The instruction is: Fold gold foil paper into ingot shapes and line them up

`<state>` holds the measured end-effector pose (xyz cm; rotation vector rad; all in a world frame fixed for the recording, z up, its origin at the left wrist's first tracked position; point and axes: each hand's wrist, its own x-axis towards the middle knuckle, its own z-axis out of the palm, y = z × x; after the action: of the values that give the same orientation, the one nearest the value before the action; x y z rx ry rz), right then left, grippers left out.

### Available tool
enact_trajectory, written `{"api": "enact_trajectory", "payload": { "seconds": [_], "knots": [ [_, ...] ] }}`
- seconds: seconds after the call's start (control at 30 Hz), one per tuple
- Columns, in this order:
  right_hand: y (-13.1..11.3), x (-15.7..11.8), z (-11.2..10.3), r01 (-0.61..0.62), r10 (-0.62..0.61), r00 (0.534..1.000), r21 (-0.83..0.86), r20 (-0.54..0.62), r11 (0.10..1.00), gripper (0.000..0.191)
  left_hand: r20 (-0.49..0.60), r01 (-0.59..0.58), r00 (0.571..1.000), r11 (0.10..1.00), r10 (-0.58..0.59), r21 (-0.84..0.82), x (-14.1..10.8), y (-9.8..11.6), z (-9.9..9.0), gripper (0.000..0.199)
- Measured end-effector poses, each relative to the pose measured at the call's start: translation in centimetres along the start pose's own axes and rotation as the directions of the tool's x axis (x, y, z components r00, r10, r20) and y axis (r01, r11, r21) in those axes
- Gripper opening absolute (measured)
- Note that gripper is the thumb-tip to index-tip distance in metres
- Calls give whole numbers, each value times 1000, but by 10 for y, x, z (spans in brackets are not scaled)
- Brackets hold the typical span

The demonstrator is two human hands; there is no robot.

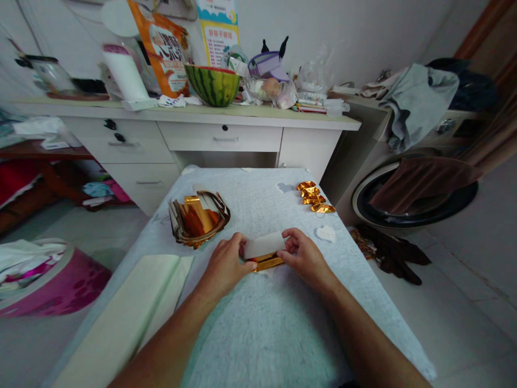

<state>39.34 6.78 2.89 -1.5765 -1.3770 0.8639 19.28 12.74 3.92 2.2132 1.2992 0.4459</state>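
Note:
Near the middle of the cloth-covered table (250, 318), a piece of gold foil (269, 262) with a white paper sheet (264, 246) lies between my hands. My left hand (228, 258) pinches its left end between thumb and fingers. At the right end, my right hand (305, 257) grips the same foil and paper. To the left stands a basket (188, 237) with sheets of gold foil (197, 218) and pale paper in it. Several gold wrapped pieces (313, 199) lie in a column at the table's back right.
Folded pale paper (133, 302) lies along the table's left side. Behind is a white counter (258, 123) with a cut watermelon (212, 86) and an orange bag (165, 54). A washing machine (388, 140) stands at right, a pink bin (76, 280) at left.

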Motion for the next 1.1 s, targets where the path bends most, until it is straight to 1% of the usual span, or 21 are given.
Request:
{"api": "enact_trajectory", "payload": {
  "seconds": [0.1,0.17,0.23,0.27,0.37,0.43,0.53,0.63,0.73,0.83,0.9,0.93,1.0,1.1],
  "knots": [
    [-8,-2,-2,37,-40,998,56,42,998,14,21,-17,1000,995,19,-94,2,-3,0,37],
    [-15,-5,-3,76,-79,996,78,32,994,8,46,-31,998,989,38,-147,3,-4,-1,28],
    [-19,-7,-4,115,-116,993,89,14,989,8,57,-38,997,982,50,-184,4,-6,-2,16],
    [-21,-8,-5,132,-133,991,86,6,988,8,51,-46,997,980,57,-196,4,-6,-2,15],
    [-23,-11,-5,191,-190,982,54,-19,980,7,-4,-80,997,964,81,-254,5,-8,-3,16],
    [-23,-12,-5,233,-231,972,35,-35,972,7,-27,-81,997,946,76,-315,6,-9,-2,15],
    [-24,-13,-4,264,-263,964,22,-46,964,7,-3,-36,999,906,39,-422,7,-11,0,15],
    [-24,-12,-5,274,-272,961,30,-53,961,9,56,29,998,851,1,-525,7,-11,2,17],
    [-24,-11,-6,256,-253,966,59,-50,965,9,78,76,996,785,-36,-615,6,-7,2,19],
    [-22,-9,-6,227,-225,974,73,-41,971,10,101,104,994,659,-43,-745,6,-1,0,29],
    [-19,-8,-6,217,-215,976,62,-43,974,12,128,127,991,588,-40,-798,5,3,-2,36],
    [-18,-8,-6,214,-212,976,56,-43,975,13,141,142,989,573,-46,-807,5,4,-2,37],
    [-16,-7,-6,209,-207,977,51,-43,977,15,155,168,985,573,-72,-802,5,4,-3,36],
    [-15,-6,-7,198,-196,980,54,-44,979,16,147,171,985,573,-89,-801,5,3,-2,37]
  ]
}}
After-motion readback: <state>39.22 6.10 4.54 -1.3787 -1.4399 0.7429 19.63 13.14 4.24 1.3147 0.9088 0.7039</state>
